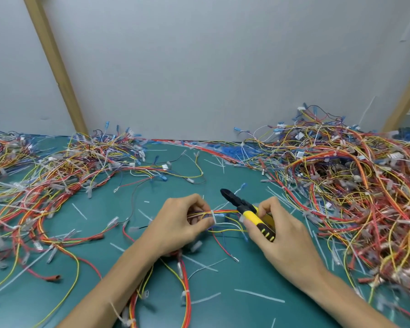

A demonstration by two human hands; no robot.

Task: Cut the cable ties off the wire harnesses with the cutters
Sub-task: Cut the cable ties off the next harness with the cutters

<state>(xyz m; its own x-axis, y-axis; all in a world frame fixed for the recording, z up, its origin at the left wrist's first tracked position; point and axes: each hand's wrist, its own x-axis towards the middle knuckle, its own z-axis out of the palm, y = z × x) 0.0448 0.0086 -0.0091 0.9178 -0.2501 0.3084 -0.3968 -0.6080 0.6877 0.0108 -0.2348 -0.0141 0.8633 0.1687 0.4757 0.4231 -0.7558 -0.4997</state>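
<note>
Half the cutters (246, 210) hides in right hand (285, 236); left hand (175, 224) pinches harness (225, 211).

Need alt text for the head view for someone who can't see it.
The left hand pinches a wire bundle at a white cable tie while the right hand holds yellow-handled cutters, black tip not on the tie. Heaps of coloured harnesses lie on both sides of the green mat.
</note>
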